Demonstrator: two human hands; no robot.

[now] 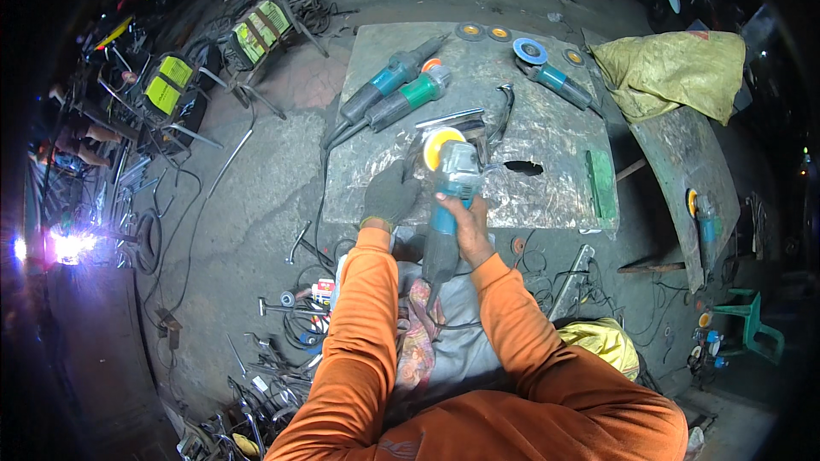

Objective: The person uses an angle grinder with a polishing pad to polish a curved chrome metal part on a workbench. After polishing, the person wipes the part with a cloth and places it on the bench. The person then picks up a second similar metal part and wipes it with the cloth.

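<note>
My right hand (468, 226) is wrapped round the body of a blue-and-black angle grinder (459, 171). Its yellow disc (442, 143) is against or just over a dark metal piece (470, 130) on the worn metal-topped table (530, 205); contact cannot be made out. Beside that piece's left edge is my left hand (390, 192), in a dark glove, its fingers too dark to read. A shiny metal bar (449, 118) lies at the piece's far side, and a dark curved metal part (504, 113) is to its right.
Two more grinders, one blue (389, 81) and one green (412, 99), lie at the table's far left; another (555, 81) lies far right. Loose discs (500, 33) line the far edge. The tabletop has a hole (524, 168). Bright welding sparks (70, 246) flare at left. Cables and tools clutter the floor.
</note>
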